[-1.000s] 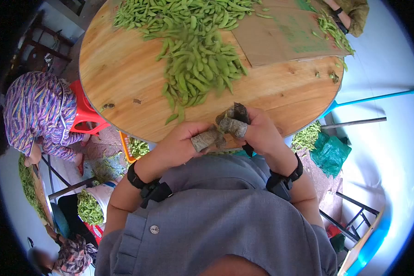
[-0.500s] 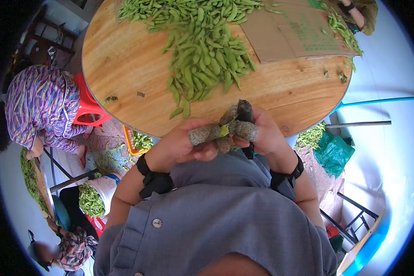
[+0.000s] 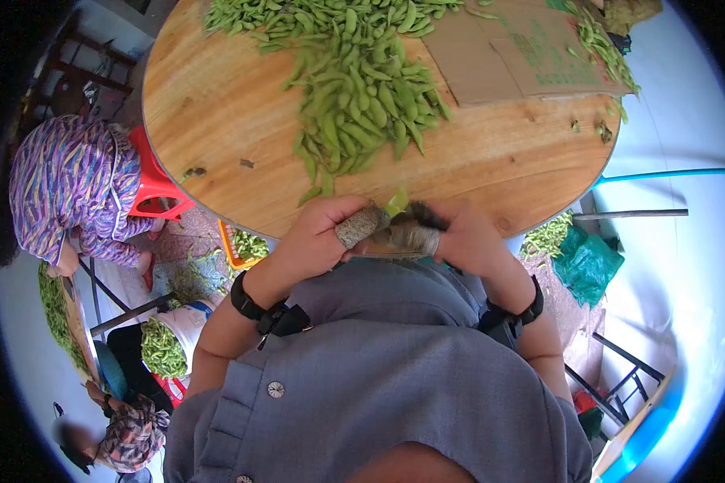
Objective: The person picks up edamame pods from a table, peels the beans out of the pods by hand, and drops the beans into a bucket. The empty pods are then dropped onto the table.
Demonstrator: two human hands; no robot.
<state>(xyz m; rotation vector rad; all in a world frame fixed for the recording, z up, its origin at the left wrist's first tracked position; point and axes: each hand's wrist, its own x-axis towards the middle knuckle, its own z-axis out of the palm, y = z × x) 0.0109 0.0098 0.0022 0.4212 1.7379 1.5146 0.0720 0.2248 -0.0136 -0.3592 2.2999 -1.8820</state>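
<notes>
My left hand (image 3: 318,241) is closed above my lap, just off the table's near edge, with a grey speckled sleeve on its thumb. At its fingertips shows a green soybean pod (image 3: 396,202), partly covered by the fingers. Close against it is my right hand (image 3: 469,233), its fingers curled inward and smeared by motion. A dark object (image 3: 424,214) shows at the right hand's fingers, too blurred to name. Beyond both hands a heap of green soybean pods (image 3: 354,105) lies on the round wooden table (image 3: 217,137).
Flattened cardboard (image 3: 524,60) lies on the table's far right. A person in a patterned top (image 3: 72,185) sits left on a red stool (image 3: 149,177). A white bucket of pods (image 3: 189,326) and an orange basket (image 3: 230,245) stand left. A green bag (image 3: 584,266) lies right.
My hands have drawn closer together, and the right-hand fingers have turned inward and blurred. The dark object no longer stands out lengthwise. At the far right, another person's arm has mostly left view.
</notes>
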